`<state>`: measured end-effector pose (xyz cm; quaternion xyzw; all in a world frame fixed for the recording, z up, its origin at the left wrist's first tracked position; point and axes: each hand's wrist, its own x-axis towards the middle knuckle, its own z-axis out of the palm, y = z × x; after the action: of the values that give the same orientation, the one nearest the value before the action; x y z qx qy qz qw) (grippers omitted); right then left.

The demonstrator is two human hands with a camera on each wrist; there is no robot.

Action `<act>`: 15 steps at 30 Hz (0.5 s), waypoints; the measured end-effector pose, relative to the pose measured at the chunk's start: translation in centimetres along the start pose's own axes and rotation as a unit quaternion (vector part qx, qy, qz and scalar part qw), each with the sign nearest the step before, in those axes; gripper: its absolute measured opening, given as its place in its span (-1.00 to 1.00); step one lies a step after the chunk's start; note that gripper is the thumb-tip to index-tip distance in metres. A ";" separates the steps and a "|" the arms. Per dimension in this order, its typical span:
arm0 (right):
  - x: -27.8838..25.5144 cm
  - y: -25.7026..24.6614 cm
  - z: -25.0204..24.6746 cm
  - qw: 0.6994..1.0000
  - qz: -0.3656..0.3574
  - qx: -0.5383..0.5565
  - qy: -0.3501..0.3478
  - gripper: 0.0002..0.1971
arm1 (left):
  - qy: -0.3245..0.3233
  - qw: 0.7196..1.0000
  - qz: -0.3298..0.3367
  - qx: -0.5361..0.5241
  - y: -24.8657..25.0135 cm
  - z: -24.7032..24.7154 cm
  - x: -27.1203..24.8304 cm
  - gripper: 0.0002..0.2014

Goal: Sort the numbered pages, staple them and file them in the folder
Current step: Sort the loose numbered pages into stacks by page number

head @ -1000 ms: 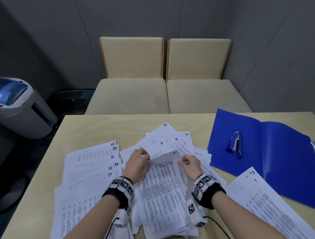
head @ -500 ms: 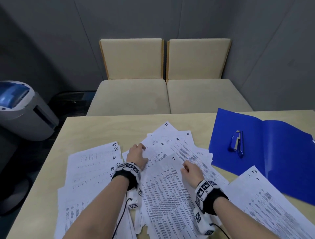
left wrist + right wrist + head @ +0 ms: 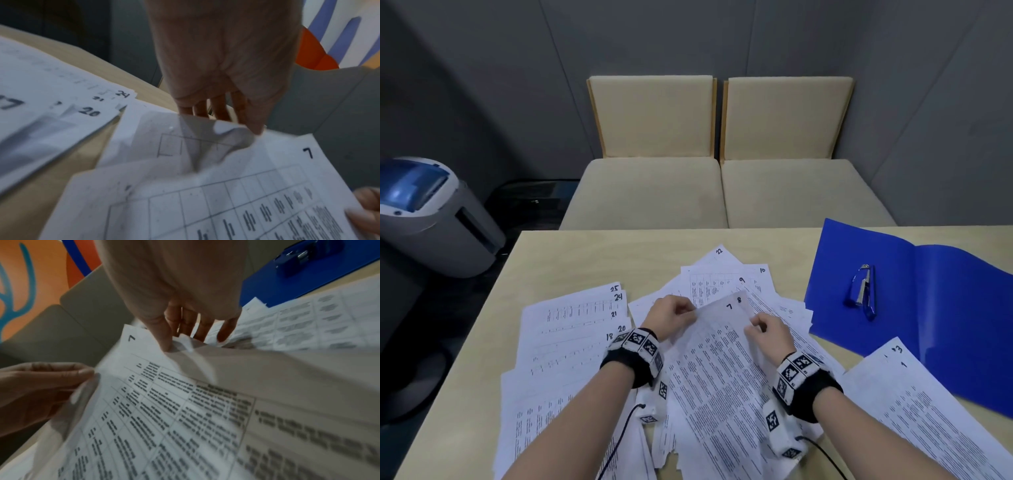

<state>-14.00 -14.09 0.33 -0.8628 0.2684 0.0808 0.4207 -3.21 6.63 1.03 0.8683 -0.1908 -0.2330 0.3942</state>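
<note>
Head view: left hand and right hand each pinch a top corner of the page marked 7, the grip lifting it off the spread pages on the bench. Right of the grip lies the open blue folder, with the stapler on it.

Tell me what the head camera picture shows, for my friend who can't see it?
Two hands, left hand and right hand, pinch the top corners of a white printed page numbered 7 above scattered numbered pages on a pale wooden table. At right, a small blue stapler lies on an open blue folder.
</note>
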 end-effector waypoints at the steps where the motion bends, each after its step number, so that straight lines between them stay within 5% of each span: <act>1: 0.1 0.3 -0.3 1.000 -0.002 0.005 -0.002 -0.81 | 0.011 1.000 -0.012 0.004 0.2 0.2 0.3 -0.88; 6: 0.2 2.2 -2.0 0.998 -0.005 -0.061 -0.026 -0.67 | 0.058 0.984 -0.134 0.098 0.8 2.0 2.5 -0.85; 11: 0.7 2.5 -3.0 0.995 -0.014 -0.093 -0.031 -0.70 | -0.012 0.980 -0.145 0.139 1.0 3.1 3.4 -0.79; 15: 1.8 1.7 -3.9 0.992 -0.025 -0.119 -0.020 -0.76 | 0.017 0.987 -0.111 0.112 1.0 3.6 3.6 -0.89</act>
<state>-13.75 -18.68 0.99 -0.9115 0.2264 0.1186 0.3224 -2.43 2.01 -1.21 0.9266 -0.1117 -0.2372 0.2695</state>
